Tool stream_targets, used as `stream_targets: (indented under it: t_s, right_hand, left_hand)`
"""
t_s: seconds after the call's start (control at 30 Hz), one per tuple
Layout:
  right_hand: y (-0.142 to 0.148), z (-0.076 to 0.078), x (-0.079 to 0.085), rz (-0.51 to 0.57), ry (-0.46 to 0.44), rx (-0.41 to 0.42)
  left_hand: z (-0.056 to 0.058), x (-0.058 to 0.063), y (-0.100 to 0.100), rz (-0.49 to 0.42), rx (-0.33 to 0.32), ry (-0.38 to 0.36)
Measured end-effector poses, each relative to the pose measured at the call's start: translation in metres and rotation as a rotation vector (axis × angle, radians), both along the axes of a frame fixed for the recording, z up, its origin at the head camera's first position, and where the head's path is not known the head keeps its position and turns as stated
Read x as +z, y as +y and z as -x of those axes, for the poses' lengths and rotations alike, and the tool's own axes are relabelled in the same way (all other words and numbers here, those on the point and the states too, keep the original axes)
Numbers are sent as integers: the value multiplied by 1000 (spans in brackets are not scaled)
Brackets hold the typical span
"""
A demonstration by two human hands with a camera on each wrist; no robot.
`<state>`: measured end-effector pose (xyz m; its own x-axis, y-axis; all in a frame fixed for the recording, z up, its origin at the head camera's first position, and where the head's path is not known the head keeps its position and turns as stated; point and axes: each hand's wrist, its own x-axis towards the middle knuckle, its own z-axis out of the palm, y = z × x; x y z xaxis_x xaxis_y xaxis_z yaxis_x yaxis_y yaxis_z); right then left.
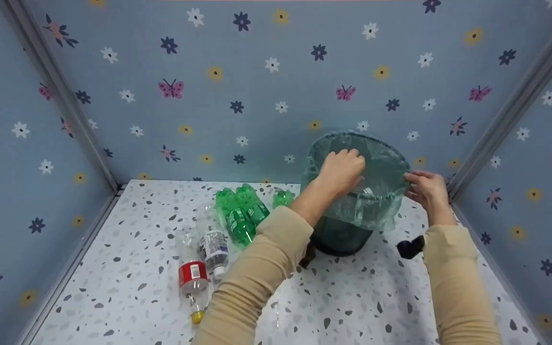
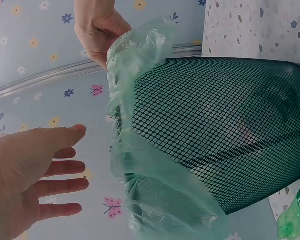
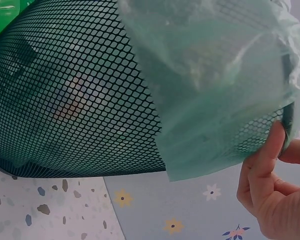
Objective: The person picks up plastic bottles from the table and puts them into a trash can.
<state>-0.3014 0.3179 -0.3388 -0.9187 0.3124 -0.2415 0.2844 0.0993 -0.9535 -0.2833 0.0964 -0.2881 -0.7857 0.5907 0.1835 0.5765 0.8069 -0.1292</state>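
A dark mesh wastebasket (image 2: 215, 115) stands tilted on the table near the back wall. A thin green plastic bag (image 1: 362, 211) lines it and folds over the rim. My left hand (image 1: 343, 170) is above the basket's mouth; in the left wrist view its fingers (image 2: 62, 187) are spread, holding nothing. My right hand (image 1: 429, 189) pinches the rim and bag at the right side, thumb and fingers on either side of the edge (image 3: 288, 117). Blurred coloured shapes show through the mesh in the right wrist view.
Left of the basket lie several bottles: a clear one with a red label (image 1: 193, 271), a clear one with a white cap (image 1: 216, 247), and green ones (image 1: 237, 223). Another green bottle (image 1: 283, 196) is partly behind my left arm. A flowered wall (image 1: 276, 91) rises behind.
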Motion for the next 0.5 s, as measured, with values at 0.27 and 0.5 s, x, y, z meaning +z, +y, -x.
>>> stream_targets:
  t_s: [0.27, 0.5]
  right_hand:
    - [1, 2, 1, 35, 4, 8]
    - [-1, 1, 0, 10, -17, -8]
  left_hand:
    - [-14, -6, -21, -234, 13, 157]
    - [-27, -23, -45, -495, 81, 267]
